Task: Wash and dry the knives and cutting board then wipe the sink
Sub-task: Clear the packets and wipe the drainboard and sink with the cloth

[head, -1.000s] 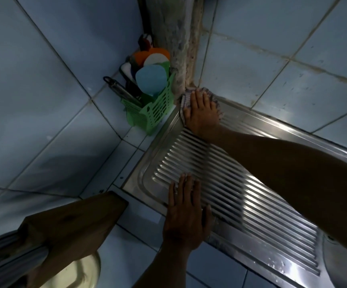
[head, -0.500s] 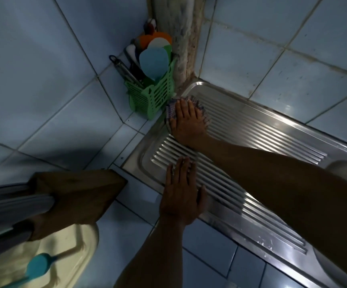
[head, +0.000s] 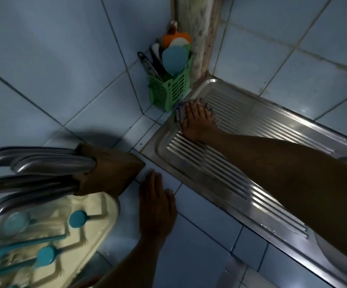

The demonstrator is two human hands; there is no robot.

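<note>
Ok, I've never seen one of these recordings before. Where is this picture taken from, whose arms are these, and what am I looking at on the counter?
There is no machine here. A person wears a camera on the head, looking down at their own two arms. The right hand presses a checked cloth flat on the ridged steel draining board of the sink, near its far corner. The left hand lies flat on the tiled counter beside the sink, holding nothing. In the corner stands a green basket of utensils. At the left is a wooden knife block with steel handles sticking out, and a cream plastic tray with blue-handled pieces, blurred.
</note>
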